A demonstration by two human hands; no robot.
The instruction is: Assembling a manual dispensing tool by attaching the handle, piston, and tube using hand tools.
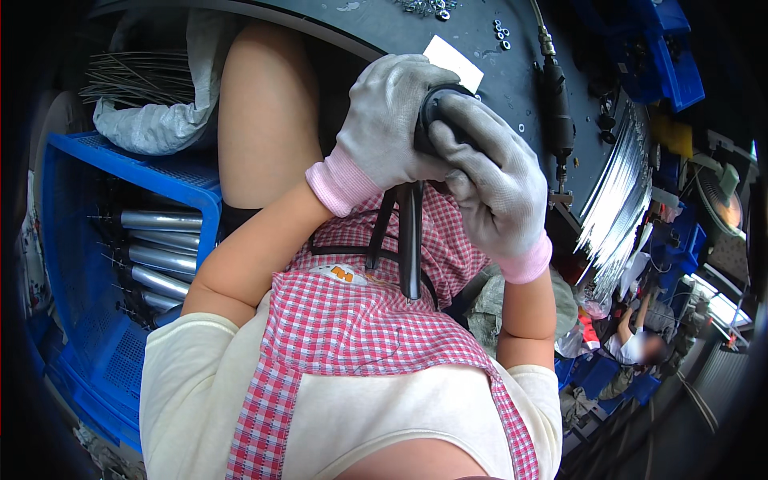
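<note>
Both my hands wear grey-white gloves with pink cuffs, and they are close together above my lap. My left hand [392, 112] is wrapped round a black part with a rounded end [432, 108]. The fingers of my right hand [500, 180] curl over the other side of this part, with the fingertips pressed on it. Below the hands hangs a black rod [410, 240] with a thin tip, and a slimmer black bar runs beside it. Where they join the part is hidden by the gloves. A white card [454, 64] lies on the dark table behind my hands.
Several small metal rings [502, 35] and a pneumatic screwdriver [558, 104] lie on the dark table [352, 20]. Long shiny metal rods [620, 200] are bundled at the right. A blue crate [132, 164] with several silver tubes [164, 244] stands at the left. Another person [636, 344] is far right.
</note>
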